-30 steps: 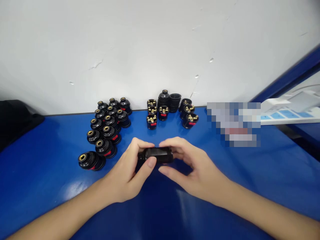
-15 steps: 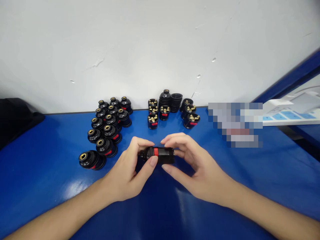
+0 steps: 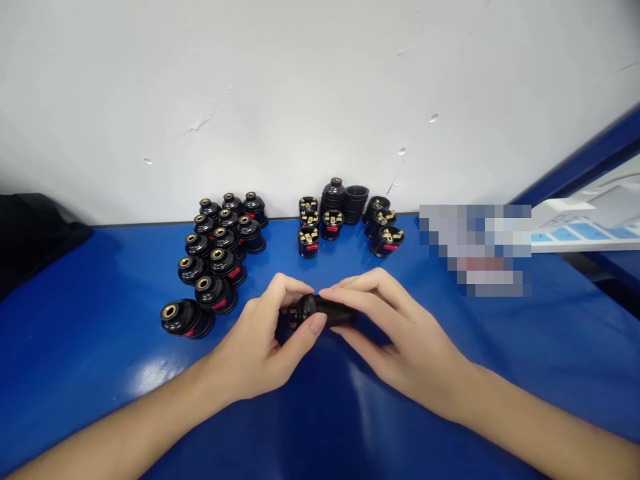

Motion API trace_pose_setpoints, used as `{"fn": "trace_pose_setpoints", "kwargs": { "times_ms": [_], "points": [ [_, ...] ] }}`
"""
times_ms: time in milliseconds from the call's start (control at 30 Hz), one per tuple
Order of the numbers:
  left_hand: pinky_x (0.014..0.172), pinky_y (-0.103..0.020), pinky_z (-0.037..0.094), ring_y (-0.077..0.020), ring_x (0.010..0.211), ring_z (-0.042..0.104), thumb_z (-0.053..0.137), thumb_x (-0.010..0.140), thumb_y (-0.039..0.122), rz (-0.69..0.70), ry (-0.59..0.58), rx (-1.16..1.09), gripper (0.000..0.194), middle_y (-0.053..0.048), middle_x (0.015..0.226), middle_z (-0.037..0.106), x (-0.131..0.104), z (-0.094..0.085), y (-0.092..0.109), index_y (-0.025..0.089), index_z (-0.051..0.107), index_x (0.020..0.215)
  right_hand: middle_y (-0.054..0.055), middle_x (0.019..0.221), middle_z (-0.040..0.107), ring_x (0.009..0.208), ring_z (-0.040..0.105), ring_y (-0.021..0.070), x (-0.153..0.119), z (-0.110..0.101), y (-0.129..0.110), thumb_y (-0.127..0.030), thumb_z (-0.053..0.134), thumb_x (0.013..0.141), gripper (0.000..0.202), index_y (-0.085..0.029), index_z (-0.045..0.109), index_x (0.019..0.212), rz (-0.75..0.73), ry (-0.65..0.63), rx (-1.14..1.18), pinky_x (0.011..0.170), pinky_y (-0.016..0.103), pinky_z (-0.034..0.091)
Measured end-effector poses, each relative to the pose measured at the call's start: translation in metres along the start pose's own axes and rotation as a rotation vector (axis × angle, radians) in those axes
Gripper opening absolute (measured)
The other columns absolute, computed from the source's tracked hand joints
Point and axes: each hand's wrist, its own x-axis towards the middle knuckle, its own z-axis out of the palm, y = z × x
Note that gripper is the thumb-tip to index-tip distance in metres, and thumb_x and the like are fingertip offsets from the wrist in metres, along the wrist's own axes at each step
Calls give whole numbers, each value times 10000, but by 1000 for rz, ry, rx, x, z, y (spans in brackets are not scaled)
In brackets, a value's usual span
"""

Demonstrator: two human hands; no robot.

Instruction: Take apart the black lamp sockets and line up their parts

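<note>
A black lamp socket (image 3: 340, 313) lies sideways between my two hands above the blue table. My left hand (image 3: 273, 343) is closed on its domed cap end, thumb in front and fingers behind. My right hand (image 3: 400, 340) grips the wider body from the other end, with fingers over the top and the thumb tip below. The red tab is not visible on the side facing me. To the left of my hands stand several assembled sockets (image 3: 213, 293) with brass-threaded tops, some showing red tabs.
Beyond my hands, several open socket bodies (image 3: 309, 243) show brass contacts. Stacked black caps (image 3: 333, 197) and black rings (image 3: 357, 203) stand near the white wall (image 3: 300, 87). A dark cloth (image 3: 40, 233) lies far left; a blurred-out patch (image 3: 475, 250) covers something at right.
My right fingers have closed onto the socket body; before, they were more apart around its end. The socket has turned, so its red tab no longer shows.
</note>
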Motion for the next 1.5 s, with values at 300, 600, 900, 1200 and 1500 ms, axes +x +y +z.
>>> {"fn": "trace_pose_setpoints", "kwargs": {
  "times_ms": [300,600,900,1200,1500],
  "points": [
    [748,-318,525,-164,821,701,591,1110,326,-24,106,-73,184,-8,929,719,-2,0,-7,250,490,1243,116,1284,642,1146,713,237,1,-1,4,-90,619,1045,443,-264,594,1452,-2,56,-86,975,434,663],
    [881,-362,562,-182,978,729,606,1105,282,36,126,-140,240,-61,1105,763,-2,1,-8,261,475,1306,92,1227,781,1112,777,255,5,-3,8,-192,672,1034,285,-235,627,1312,218,31,-48,987,433,657],
    [1078,-451,558,-224,1209,713,666,1073,289,-22,242,-66,300,-87,1270,740,0,2,-11,272,500,1322,203,1440,688,1371,669,361,4,-9,2,-145,645,1032,502,-203,542,1520,-87,83,-399,1112,592,607],
    [1138,-454,552,-234,1310,688,693,1054,254,-15,284,-34,346,-82,1386,707,2,3,-15,289,533,1359,228,1294,756,1202,728,402,-4,-7,-12,-78,640,1008,508,-106,588,1513,-225,-51,-732,1037,604,652],
    [1131,-429,561,-234,1321,675,720,1029,239,5,322,41,354,-83,1393,680,4,2,-15,267,588,1357,308,1179,748,1059,717,417,23,-21,5,-125,537,1038,413,52,658,1391,-193,-86,-901,899,595,661]
  ]
}}
